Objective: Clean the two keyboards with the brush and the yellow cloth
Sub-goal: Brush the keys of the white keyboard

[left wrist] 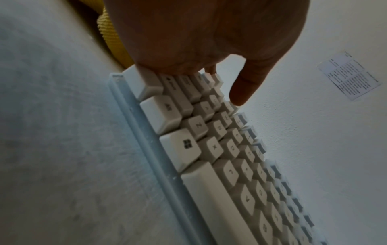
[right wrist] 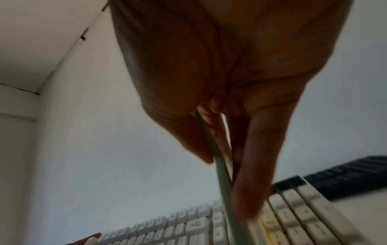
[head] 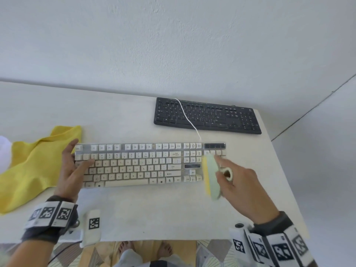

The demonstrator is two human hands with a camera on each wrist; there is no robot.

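Observation:
A white keyboard [head: 138, 164] lies near the front of the table. My left hand [head: 74, 166] rests flat on its left end, fingers spread over the keys [left wrist: 184, 102], thumb on the number row. My right hand [head: 238, 182] grips a pale green brush [head: 212, 176] with yellow bristles, blurred, over the keyboard's numpad end; in the right wrist view the fingers [right wrist: 251, 182] pinch the thin brush body [right wrist: 224, 182] above the keys [right wrist: 293, 215]. A black keyboard [head: 208, 116] lies at the back right. The yellow cloth [head: 28, 166] lies crumpled left of the white keyboard.
A thin white cable [head: 187, 118] runs from the white keyboard across the black one. The table's right edge [head: 279, 170] is close to my right hand. A marker-tagged white block [head: 92, 226] sits at the front edge. A wall stands behind the table.

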